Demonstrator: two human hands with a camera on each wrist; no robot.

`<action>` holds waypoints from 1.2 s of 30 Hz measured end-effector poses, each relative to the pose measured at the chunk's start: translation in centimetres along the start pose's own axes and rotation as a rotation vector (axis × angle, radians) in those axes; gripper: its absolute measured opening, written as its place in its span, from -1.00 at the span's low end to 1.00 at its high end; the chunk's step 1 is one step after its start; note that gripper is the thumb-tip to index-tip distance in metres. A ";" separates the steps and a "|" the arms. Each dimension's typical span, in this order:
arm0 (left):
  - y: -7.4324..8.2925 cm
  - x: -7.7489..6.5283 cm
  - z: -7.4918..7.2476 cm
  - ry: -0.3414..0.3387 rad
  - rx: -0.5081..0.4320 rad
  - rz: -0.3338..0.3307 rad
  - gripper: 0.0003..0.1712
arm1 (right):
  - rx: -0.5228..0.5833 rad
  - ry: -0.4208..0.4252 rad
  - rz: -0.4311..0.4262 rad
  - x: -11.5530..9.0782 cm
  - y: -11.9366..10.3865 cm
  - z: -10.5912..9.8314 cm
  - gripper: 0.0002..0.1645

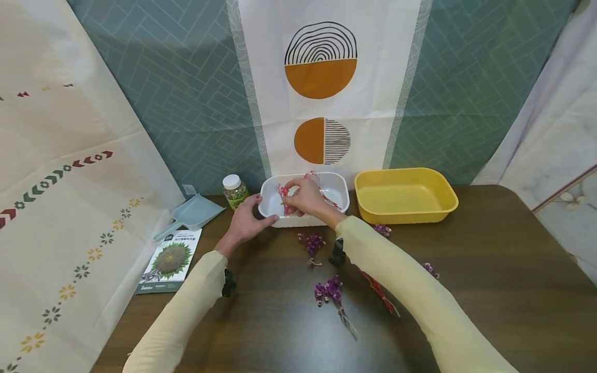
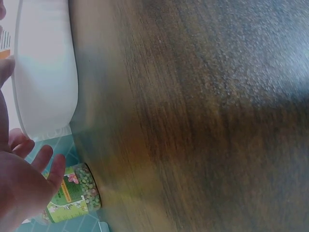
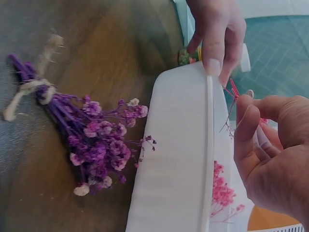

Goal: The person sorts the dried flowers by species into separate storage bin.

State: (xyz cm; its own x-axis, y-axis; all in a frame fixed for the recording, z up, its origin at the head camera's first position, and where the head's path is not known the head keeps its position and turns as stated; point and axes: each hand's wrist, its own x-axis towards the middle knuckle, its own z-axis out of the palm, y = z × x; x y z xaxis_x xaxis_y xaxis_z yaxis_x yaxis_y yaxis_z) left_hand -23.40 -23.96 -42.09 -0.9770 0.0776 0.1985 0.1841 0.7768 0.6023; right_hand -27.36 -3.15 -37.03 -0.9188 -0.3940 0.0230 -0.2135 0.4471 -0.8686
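Note:
My right hand is over the white basin, pinching a small bunch of red dried flowers between thumb and fingertips. In the right wrist view thin red stems show at those fingertips. More pink-red dried flowers lie inside the basin. My left hand touches the basin's left end, its thumb at the near rim and its fingers spread loosely by the corner. Just outside the basin's near wall lies a bunch of purple dried flowers tied with twine.
A yellow basin stands right of the white one. Other purple bunches and a red bunch lie on the table. A white-capped jar, a blue dustpan and a sunflower seed packet are at left.

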 end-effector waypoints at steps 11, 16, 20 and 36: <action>0.2 0.0 0.3 -0.008 -0.004 -0.007 -0.11 | -0.066 0.004 0.037 1.5 0.7 1.2 -0.52; 0.2 0.0 0.3 0.001 -0.005 -0.007 -0.11 | -0.124 -0.012 0.017 1.5 1.2 1.1 -0.50; 0.1 0.0 0.2 0.001 -0.006 -0.016 -0.10 | -0.181 0.006 -0.092 1.1 1.3 0.3 -0.54; -0.2 0.1 0.2 -0.001 -0.019 -0.014 -0.09 | -0.011 -0.040 -0.061 -7.0 1.8 -5.8 -0.55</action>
State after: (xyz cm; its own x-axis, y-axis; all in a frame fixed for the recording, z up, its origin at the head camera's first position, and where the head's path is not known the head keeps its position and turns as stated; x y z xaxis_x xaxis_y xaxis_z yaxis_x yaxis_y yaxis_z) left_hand -23.54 -23.93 -42.36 -0.9797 0.0677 0.1888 0.1723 0.7659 0.6195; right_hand -23.19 5.06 -35.88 -0.8901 -0.4524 0.0558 -0.2726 0.4302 -0.8606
